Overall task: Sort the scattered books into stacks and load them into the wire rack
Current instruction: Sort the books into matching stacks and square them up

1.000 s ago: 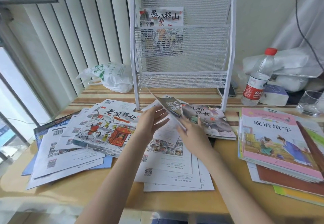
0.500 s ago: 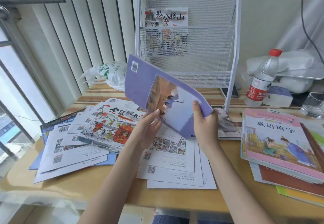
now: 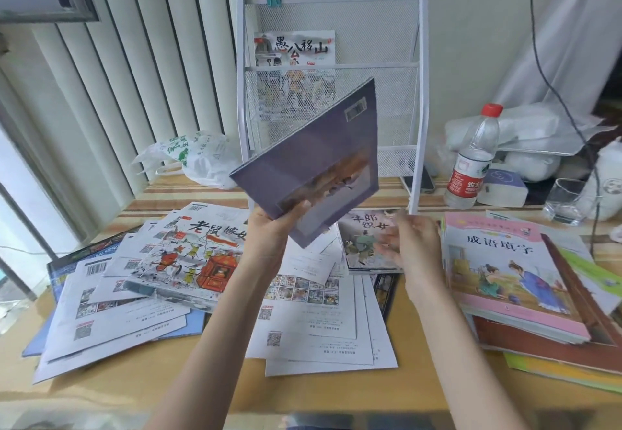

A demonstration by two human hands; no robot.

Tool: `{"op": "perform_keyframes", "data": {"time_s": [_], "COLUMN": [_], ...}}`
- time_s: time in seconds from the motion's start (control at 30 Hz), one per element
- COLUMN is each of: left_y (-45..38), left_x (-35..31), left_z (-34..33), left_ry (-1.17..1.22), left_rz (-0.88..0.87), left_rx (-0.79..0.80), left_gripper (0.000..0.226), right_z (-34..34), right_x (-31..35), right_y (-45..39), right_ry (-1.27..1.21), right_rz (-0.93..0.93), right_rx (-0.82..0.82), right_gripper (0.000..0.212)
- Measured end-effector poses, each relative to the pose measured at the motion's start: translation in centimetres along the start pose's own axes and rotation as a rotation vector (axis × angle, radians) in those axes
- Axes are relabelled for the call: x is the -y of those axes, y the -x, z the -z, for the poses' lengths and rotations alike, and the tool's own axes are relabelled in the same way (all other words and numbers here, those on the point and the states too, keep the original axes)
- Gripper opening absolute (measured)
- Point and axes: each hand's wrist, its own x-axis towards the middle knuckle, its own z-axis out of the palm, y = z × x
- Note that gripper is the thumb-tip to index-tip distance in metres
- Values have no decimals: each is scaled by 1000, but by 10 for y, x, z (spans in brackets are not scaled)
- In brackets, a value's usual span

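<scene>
My left hand (image 3: 272,231) grips the lower corner of a thin purple book (image 3: 313,167), held tilted above the table in front of the white wire rack (image 3: 417,93). My right hand (image 3: 410,244) is blurred, fingers apart and holding nothing, over a grey picture book (image 3: 360,244) lying flat. One picture book (image 3: 296,49) stands in the rack's middle pocket. Several thin books lie scattered on the table: a red-and-white picture book (image 3: 188,254) at the left, white back covers (image 3: 313,322) in the middle. A stack topped by a pink book (image 3: 511,271) sits at the right.
A water bottle (image 3: 471,163) and a glass (image 3: 565,201) stand right of the rack, with white bags behind them. A plastic bag (image 3: 198,157) lies left of the rack. A phone (image 3: 420,180) rests by the rack's right foot. Vertical blinds (image 3: 117,76) line the left.
The purple book went from my right hand to my left and swung upward toward the rack. My right hand let go and dropped to the right, over the grey picture book.
</scene>
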Motion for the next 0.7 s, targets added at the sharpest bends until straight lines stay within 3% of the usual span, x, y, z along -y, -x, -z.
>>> {"op": "perform_keyframes", "data": {"time_s": [0.13, 0.23, 0.3, 0.4, 0.5, 0.6, 0.7], "left_y": [1, 0, 0, 2, 3, 4, 8], "left_x": [-5, 6, 18, 37, 57, 87, 112], "left_z": [-31, -59, -80, -109, -137, -162, -172], "left_ry": [-291, -596, -759, -829, -895, -1208, -1328], "left_rz": [-101, -392, -533, -548, -536, -563, -352], "left_rx": [202, 440, 533, 618, 683, 874, 1051], "left_gripper": [32, 24, 17, 17, 21, 33, 49], "right_z": [27, 66, 97, 142, 174, 195, 211], "right_x": [37, 54, 64, 74, 70, 61, 51], "right_y": [7, 4, 0, -8, -9, -10, -23], "right_ry": [-403, -496, -313, 70, 219, 551, 936], "right_rz": [-229, -204, -191, -120, 2, 75, 70], "right_rx": [296, 357, 269, 150, 12, -202, -259], "right_gripper": [64, 76, 62, 37, 47, 47, 47]}}
